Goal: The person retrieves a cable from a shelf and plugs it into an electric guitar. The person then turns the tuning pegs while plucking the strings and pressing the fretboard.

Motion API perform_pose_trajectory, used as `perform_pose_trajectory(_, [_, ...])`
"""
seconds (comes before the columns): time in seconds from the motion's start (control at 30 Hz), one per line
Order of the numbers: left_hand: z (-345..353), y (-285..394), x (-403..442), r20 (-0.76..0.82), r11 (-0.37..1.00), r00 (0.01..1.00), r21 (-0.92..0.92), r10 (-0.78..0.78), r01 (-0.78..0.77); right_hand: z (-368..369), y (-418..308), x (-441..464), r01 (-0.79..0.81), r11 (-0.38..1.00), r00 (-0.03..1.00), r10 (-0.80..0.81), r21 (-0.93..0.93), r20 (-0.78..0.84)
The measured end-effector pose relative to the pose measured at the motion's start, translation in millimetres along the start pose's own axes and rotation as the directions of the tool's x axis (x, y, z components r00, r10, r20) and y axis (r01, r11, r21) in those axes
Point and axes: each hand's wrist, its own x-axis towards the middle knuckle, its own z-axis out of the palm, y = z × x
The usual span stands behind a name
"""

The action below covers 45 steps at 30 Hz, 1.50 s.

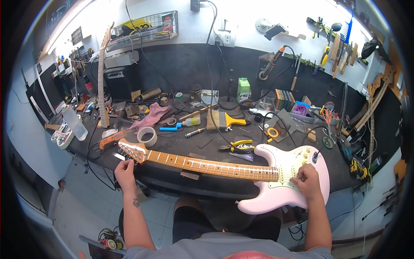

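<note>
A pale pink electric guitar [258,203] with a light green pickguard lies across the front of the bench, neck to the left. At its headstock [131,149], my left hand [125,172] is closed, fingers pinched on a tuning peg at the lower edge. My right hand [308,180] rests over the guitar body by the bridge end of the strings. Its fingers are curled together at the strings, and whether a small pick is between them is hidden. Under the wooden neck [207,166] a small brown block [189,175] shows on the bench edge.
Behind the guitar lie yellow-handled pliers [238,146], a wide paintbrush [217,120], a screwdriver [195,133] and a tape roll [147,136]. An orange-handled saw [114,137] is near the headstock. A loose guitar neck [102,77] stands at left. Cables hang over the bench.
</note>
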Motion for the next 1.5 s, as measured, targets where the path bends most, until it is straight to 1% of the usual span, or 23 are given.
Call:
perform_pose_trajectory(0.23, [1, 3, -2, 0.005, 1.000, 1.000, -0.016, 0.000, 0.000, 0, -2, 1, -0.014, 1.000, 1.000, 0.014, -0.014, 0.005])
perform_pose_trajectory(0.33, [4, 14, -8, -0.010, 0.989, 0.999, 0.140, 0.041, -0.039, -1, -3, 0, -0.016, 1.000, 1.000, 0.016, -0.017, 0.005])
perform_pose_trajectory(0.43, [-6, 6, -3, 0.078, 0.983, 0.995, 0.165, 0.070, -0.082, -1, -2, 1, -0.006, 1.000, 1.000, 0.006, -0.019, 0.006])
perform_pose_trajectory(0.47, [-9, 3, -2, 0.101, 0.953, 0.988, 0.269, 0.113, -0.137, -1, -2, 1, -0.003, 1.000, 1.000, 0.003, -0.018, 0.005])
perform_pose_trajectory(0.53, [-12, 10, -4, 0.160, 0.853, 0.969, 0.462, 0.190, -0.244, -1, -4, 1, -0.010, 1.000, 1.000, 0.010, -0.024, 0.005])
perform_pose_trajectory(0.6, [-9, 5, -8, 0.145, 0.770, 0.936, 0.536, 0.322, -0.348, -1, -8, 2, -0.028, 0.999, 1.000, 0.028, -0.039, 0.005])
perform_pose_trajectory(0.63, [-8, 3, -9, 0.143, 0.720, 0.911, 0.570, 0.387, -0.395, -1, -8, 3, -0.013, 0.999, 1.000, 0.013, -0.038, 0.002])
perform_pose_trajectory(0.73, [-5, 1, -8, 0.116, 0.762, 0.920, 0.527, 0.375, -0.377, -1, -9, 3, 0.017, 0.999, 1.000, -0.017, -0.037, -0.007])
perform_pose_trajectory(0.83, [-3, 7, -13, 0.086, 0.821, 0.950, 0.483, 0.301, -0.304, -1, -10, 3, 0.009, 1.000, 1.000, -0.009, -0.027, 0.001])
perform_pose_trajectory(0.93, [-5, 5, -8, 0.035, 0.935, 0.981, 0.300, 0.189, -0.191, -2, -3, 2, -0.012, 1.000, 1.000, 0.012, -0.020, 0.025])
perform_pose_trajectory(1.03, [-7, 22, -2, 0.068, 0.866, 0.998, 0.498, 0.014, -0.046, -1, -2, 2, -0.003, 1.000, 1.000, 0.003, -0.019, 0.022])
perform_pose_trajectory(1.13, [-11, 19, 6, 0.097, 0.913, 0.994, 0.408, -0.041, -0.002, -2, -3, 2, 0.010, 1.000, 1.000, -0.010, -0.022, 0.014])
perform_pose_trajectory(1.23, [-6, 17, 5, 0.080, 0.878, 0.991, 0.460, 0.104, -0.129, -1, -2, 2, 0.006, 1.000, 1.000, -0.006, -0.023, 0.013])
perform_pose_trajectory(1.27, [-7, 18, 3, 0.122, 0.809, 0.971, 0.537, 0.206, -0.239, -1, -2, 2, 0.007, 1.000, 1.000, -0.007, -0.023, 0.014])
perform_pose_trajectory(1.33, [-6, 28, -3, 0.230, 0.615, 0.894, 0.658, 0.385, -0.434, -1, -1, 2, 0.008, 1.000, 1.000, -0.007, -0.021, 0.011])
perform_pose_trajectory(1.43, [-8, 24, -5, 0.268, 0.552, 0.849, 0.663, 0.455, -0.505, 0, -2, 1, 0.004, 1.000, 1.000, -0.004, -0.014, 0.005])
perform_pose_trajectory(1.5, [-7, 22, -6, 0.253, 0.584, 0.854, 0.640, 0.454, -0.500, -1, -3, 2, 0.003, 1.000, 1.000, -0.003, -0.016, 0.010])
